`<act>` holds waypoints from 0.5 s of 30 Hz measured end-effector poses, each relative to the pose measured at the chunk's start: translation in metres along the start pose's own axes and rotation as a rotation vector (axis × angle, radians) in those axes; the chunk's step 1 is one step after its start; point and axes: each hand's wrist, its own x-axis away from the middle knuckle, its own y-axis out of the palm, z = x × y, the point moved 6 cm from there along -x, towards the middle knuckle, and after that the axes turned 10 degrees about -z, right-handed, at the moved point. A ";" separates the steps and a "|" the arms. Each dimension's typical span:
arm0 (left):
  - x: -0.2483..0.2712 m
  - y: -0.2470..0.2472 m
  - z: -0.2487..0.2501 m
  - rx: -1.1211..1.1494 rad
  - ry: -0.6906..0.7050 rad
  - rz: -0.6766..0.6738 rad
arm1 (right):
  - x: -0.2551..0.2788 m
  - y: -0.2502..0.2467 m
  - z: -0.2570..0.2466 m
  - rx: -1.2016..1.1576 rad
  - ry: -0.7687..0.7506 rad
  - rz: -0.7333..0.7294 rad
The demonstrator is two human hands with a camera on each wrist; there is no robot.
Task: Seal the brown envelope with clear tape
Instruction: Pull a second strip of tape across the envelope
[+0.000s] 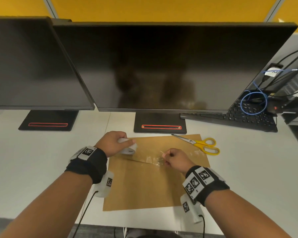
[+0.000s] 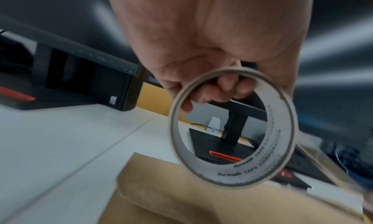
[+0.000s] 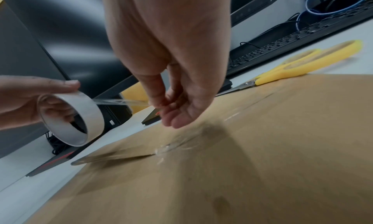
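Roll (image 2: 280, 147) core read "Armak TAPE CORPORATION"; left hand (image 1: 113, 143) gripped it. Right hand (image 1: 175, 159) pinched the clear strip (image 3: 121, 102) above the envelope (image 1: 144, 182), its flap edge lifted, shiny with tape.

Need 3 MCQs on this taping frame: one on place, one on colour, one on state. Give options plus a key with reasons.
1. Where do the scissors lie?
A. at the envelope's far right corner
B. under the left monitor
C. in the left hand

2. What colour are the scissor handles?
A. red
B. yellow
C. blue

3. What is the state of the clear tape strip?
A. cut and lying flat
C. wound fully on the roll
B. stretched between roll and right hand

Key: 1 A, the blades rest on the brown envelope at its far right corner. 2 B, both loops are yellow in the head view. 3 B, the left hand grips the tape roll while the right hand pinches the strip's free end above the envelope.
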 end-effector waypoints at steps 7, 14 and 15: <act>-0.001 0.005 0.007 -0.737 -0.053 0.013 | -0.007 0.006 0.010 0.222 0.052 0.017; -0.016 0.036 0.008 -1.059 -0.161 -0.127 | -0.017 0.021 0.020 0.362 0.129 0.044; -0.017 0.039 0.005 -1.068 -0.183 -0.148 | -0.018 0.022 0.020 0.378 0.120 0.045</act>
